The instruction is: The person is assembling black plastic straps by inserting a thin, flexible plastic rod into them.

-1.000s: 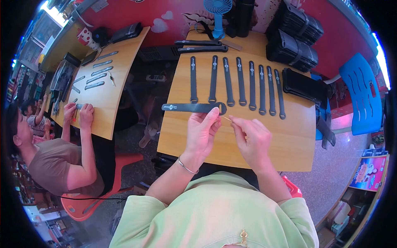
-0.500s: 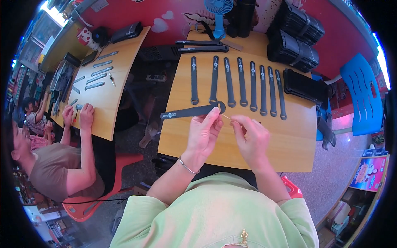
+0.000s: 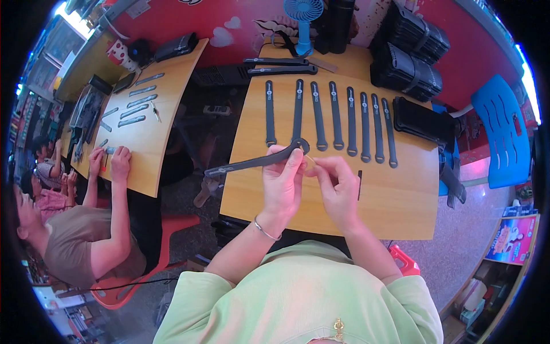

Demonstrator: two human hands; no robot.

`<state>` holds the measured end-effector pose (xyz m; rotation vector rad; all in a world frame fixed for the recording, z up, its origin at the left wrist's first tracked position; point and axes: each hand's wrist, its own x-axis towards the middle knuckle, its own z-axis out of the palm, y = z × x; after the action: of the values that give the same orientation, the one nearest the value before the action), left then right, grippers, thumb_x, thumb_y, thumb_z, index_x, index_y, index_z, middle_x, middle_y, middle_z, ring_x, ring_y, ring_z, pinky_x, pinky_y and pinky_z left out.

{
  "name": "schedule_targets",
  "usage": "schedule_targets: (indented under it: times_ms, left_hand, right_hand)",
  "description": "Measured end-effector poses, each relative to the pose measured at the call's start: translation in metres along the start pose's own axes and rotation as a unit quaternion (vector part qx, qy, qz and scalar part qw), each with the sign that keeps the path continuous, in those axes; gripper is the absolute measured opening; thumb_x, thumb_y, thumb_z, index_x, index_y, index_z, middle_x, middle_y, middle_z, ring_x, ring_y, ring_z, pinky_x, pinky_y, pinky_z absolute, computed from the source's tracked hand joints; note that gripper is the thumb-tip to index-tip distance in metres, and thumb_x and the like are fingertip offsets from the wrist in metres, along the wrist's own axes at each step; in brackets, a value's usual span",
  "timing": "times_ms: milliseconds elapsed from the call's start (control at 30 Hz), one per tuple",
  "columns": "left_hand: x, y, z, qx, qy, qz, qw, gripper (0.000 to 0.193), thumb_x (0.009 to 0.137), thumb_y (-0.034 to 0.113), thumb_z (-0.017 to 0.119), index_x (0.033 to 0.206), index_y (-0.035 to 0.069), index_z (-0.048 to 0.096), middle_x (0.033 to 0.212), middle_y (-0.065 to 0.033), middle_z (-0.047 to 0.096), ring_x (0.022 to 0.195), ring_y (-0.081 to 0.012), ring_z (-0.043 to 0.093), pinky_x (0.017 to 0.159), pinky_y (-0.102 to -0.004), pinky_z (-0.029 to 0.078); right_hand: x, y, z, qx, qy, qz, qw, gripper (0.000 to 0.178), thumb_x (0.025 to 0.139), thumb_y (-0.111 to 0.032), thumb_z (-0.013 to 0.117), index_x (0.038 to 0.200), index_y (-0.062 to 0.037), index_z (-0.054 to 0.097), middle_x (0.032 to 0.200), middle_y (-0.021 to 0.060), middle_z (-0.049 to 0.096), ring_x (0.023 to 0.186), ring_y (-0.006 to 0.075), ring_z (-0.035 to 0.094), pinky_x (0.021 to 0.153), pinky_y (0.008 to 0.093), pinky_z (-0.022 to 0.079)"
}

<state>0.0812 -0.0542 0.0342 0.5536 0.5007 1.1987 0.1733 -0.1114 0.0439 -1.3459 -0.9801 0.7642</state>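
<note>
My left hand [image 3: 282, 186] pinches a dark grey strap [image 3: 243, 164] near its rounded end, which has a slot. The strap's long tail sticks out to the left past the table edge. My right hand [image 3: 339, 192] is closed on a thin, pale yellowish stick [image 3: 310, 159], whose tip meets the strap's rounded end by my left thumb. Whether the tip goes through the slot is hidden. Beyond my hands several similar straps [image 3: 335, 117] lie in a row, their slotted ends toward me. A narrow dark strip [image 3: 360, 184] lies on the table beside my right hand.
Two folded straps [image 3: 282, 70] lie at the back of my wooden table [image 3: 395, 212], near a blue fan [image 3: 303, 28]. Banded black stacks [image 3: 405, 71] and a black pouch [image 3: 424, 120] sit at right. To the left, a person [image 3: 94, 235] works at another table [image 3: 146, 137].
The held strap has turned, its tail swinging left and lower, and its rounded end now curls up. My right hand has shifted slightly left and down, uncovering the narrow dark strip.
</note>
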Motion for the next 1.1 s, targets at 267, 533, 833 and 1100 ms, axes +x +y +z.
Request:
schedule_targets:
  times_ms: [267,533,833,1100]
  left_hand:
    - [0.001,0.002,-0.002,0.023,-0.037,0.014,0.999,0.009,0.09,0.009,0.058,0.086,0.009,0.049,0.08,-0.0015,0.057,0.072,-0.008,0.053,0.062,-0.0214,0.044]
    - [0.001,0.003,-0.003,0.042,-0.046,-0.019,0.998,0.008,0.09,0.01,0.058,0.09,0.009,0.051,0.078,0.001,0.058,0.071,-0.005,0.055,0.061,-0.018,0.042]
    - [0.004,0.003,-0.012,0.296,-0.105,0.073,0.947,0.014,0.096,0.017,0.046,0.086,0.007,0.048,0.069,0.0058,0.043,0.061,-0.0018,0.034,0.054,-0.0179,0.029]
    - [0.014,-0.004,-0.024,0.291,-0.147,0.054,0.944,0.015,0.097,0.016,0.044,0.086,0.006,0.047,0.074,0.0041,0.041,0.067,-0.0028,0.034,0.057,-0.0188,0.029]
  right_hand:
    - [0.009,-0.006,0.002,0.153,-0.047,0.111,0.981,0.005,0.09,-0.002,0.053,0.095,0.0001,0.053,0.079,0.0065,0.065,0.075,0.0092,0.063,0.065,0.02,0.044]
    - [0.015,-0.011,-0.001,0.117,-0.078,0.097,0.985,0.006,0.092,-0.006,0.051,0.097,-0.0026,0.048,0.074,0.0041,0.064,0.067,0.0052,0.058,0.058,0.0178,0.039]
    - [0.014,-0.006,-0.004,0.11,-0.105,0.101,0.983,0.011,0.092,-0.004,0.049,0.103,-0.0033,0.047,0.072,0.0039,0.064,0.063,0.0045,0.055,0.053,0.0186,0.036]
    - [0.021,-0.001,-0.006,-0.036,-0.037,-0.029,0.998,0.038,0.087,0.006,0.05,0.121,-0.0089,0.046,0.069,0.0067,0.063,0.065,0.0091,0.06,0.056,0.022,0.042]
